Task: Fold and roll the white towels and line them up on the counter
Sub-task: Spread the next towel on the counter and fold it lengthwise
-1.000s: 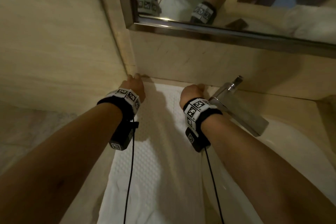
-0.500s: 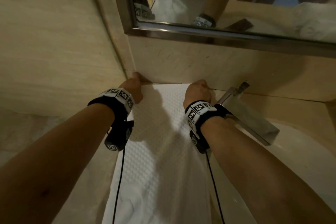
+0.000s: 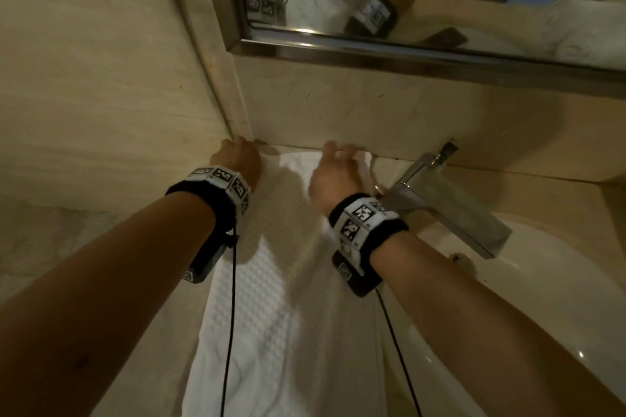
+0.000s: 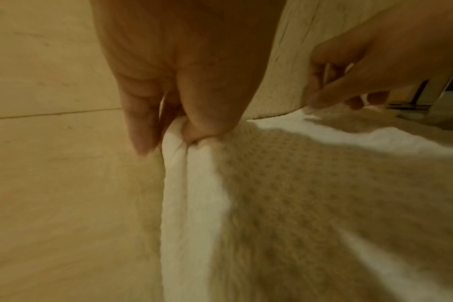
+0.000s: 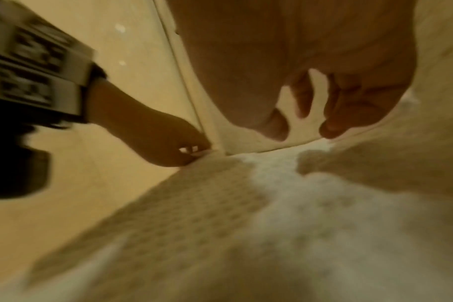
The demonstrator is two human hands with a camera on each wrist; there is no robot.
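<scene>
White towel [image 3: 271, 308] – waffle-textured, folded into a long narrow strip, lying flat on the counter [image 3: 162, 332] just beside the sink basin. Far end reaches the back wall; near end runs out of the head view. Left edge shows doubled layers [image 4: 192, 194] – far-left corner bunched, far-right corner flat.

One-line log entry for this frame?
step: spreading towel | left hand: pinches far corner | right hand: open above far edge | faucet beside
</scene>
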